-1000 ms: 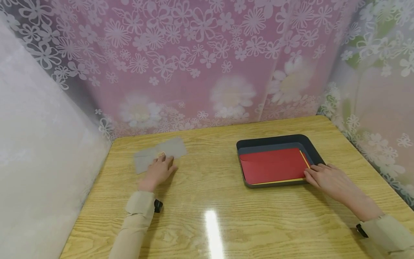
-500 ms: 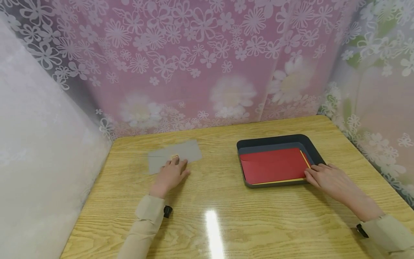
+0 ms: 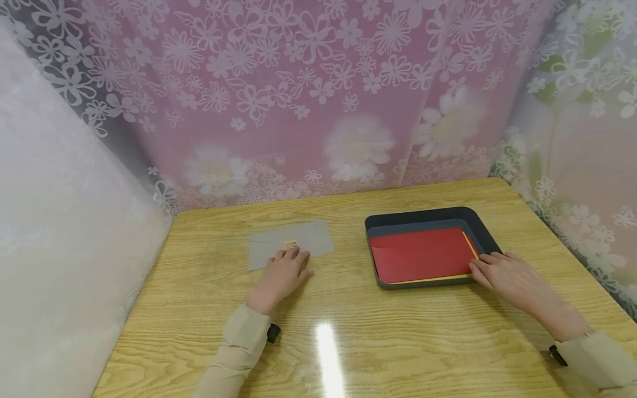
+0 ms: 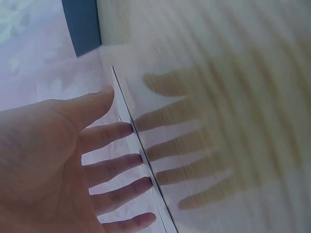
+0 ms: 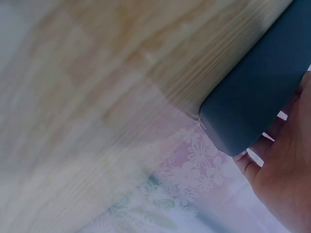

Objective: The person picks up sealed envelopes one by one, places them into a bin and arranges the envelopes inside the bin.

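Observation:
A flat grey envelope [image 3: 264, 249] with a flap line lies on the wooden table, left of the middle. My left hand [image 3: 281, 273] presses its near edge with fairly straight, spread fingertips, beside a small gold sticker [image 3: 291, 245]. In the left wrist view the envelope [image 4: 141, 148] appears edge-on under the fingers. To the right stands a dark grey tray [image 3: 423, 217]. In it lies a red envelope [image 3: 423, 254], with yellow edges of another flat piece showing beneath. My right hand [image 3: 512, 282] grips the tray's near right corner; the right wrist view shows its fingers at the tray wall [image 5: 257, 92].
The wooden table [image 3: 378, 337] reaches back to a pink flowered curtain [image 3: 298, 110]. Pale sheets hang on the left and right sides. A strip of light reflects off the table in front.
My left hand has slid the grey envelope to the right across the table, toward the tray. My right hand and the tray have stayed in place.

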`<state>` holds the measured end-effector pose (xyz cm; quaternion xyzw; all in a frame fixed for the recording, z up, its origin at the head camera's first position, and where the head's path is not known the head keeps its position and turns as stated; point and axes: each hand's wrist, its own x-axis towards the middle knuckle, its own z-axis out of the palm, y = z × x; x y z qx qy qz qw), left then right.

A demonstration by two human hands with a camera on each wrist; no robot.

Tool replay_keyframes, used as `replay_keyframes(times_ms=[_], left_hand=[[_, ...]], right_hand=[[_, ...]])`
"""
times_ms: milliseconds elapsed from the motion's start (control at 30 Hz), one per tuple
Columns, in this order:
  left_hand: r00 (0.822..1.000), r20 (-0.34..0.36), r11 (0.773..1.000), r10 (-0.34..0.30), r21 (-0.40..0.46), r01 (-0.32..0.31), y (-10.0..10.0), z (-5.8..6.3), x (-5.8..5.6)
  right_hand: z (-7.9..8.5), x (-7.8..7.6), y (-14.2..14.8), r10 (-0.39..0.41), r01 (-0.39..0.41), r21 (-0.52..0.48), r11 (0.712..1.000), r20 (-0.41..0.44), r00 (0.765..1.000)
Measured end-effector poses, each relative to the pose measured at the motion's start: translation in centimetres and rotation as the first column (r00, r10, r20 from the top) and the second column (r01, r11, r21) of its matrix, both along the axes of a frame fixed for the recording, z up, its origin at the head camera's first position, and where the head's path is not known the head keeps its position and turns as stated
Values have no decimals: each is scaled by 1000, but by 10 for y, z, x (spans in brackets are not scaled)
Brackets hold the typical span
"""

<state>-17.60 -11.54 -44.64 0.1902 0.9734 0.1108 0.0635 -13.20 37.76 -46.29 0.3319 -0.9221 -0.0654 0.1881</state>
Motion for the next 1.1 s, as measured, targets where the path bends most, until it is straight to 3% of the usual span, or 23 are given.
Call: replay_keyframes(times_ms=[300,433,500,600,700,767,833,967,1100], left_hand=[[999,-19,999,-41,-34,40,19,1,7],[991,-122,998,-58,-31,54,21,0,1],[974,-221,998,-58,-23,55,20,-1,-5],[930,-364,999,-44,11,52,15,-2,-19],[907,-420,998,-5,62,34,7,-3,-34],[911,-413,996,21,84,15,0,-4,-44],[925,-377,996,42,85,-10,-7,-4,-53],[971,-227,996,80,63,-68,-19,-5,-65],[989,-88,992,120,56,-115,-26,-7,-72]], right_hand=[[0,1,1,-5,5,11,1000,8,1000],[0,0,2,15,-15,14,1000,-9,1000],[0,-1,2,30,-29,22,999,-27,999],[0,-1,1,25,-24,24,999,-23,999],[1,1,1,-12,12,9,1000,20,1000],[2,2,0,-37,37,4,999,51,998],[2,2,0,-51,50,5,999,65,997],[2,1,-1,-47,47,0,999,60,997],[2,0,-1,-36,36,-9,999,45,998]])
